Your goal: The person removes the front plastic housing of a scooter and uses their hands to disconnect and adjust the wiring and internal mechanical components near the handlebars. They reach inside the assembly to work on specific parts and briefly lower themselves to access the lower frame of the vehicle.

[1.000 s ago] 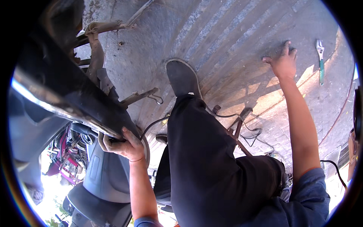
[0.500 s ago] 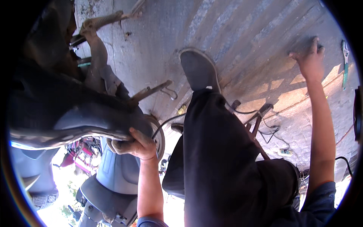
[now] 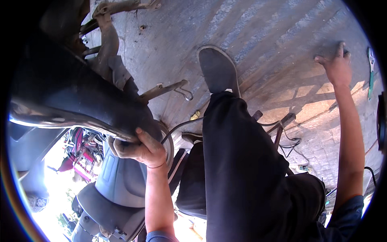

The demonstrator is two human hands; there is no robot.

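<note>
My left hand [image 3: 141, 150] is closed on the lower tip of a dark scooter body panel [image 3: 86, 94] with a shiny trim edge. Its thumb lies on top, and the other fingers curl around the edge, partly hidden. Far off to the right, my right hand [image 3: 337, 69] reaches out over the concrete floor [image 3: 282, 44] with thumb and fingers spread. A dark patch lies by its fingertips; whether it is shadow or an object, I cannot tell. To the right of that hand lies an adjustable wrench [image 3: 371, 74] with a green handle.
My dark-shoed foot [image 3: 217, 66] stands mid-floor, and my trousered leg [image 3: 238, 161] fills the lower middle. A metal stand [image 3: 163, 90] juts from the scooter. Cables [image 3: 292, 143] and a power strip [image 3: 303, 168] lie at right; another grey scooter [image 3: 121, 173] stands lower left.
The camera view has shifted slightly, so the floor, foot and right hand appear farther right. My left hand keeps its hold on the scooter panel; my right hand stays spread.
</note>
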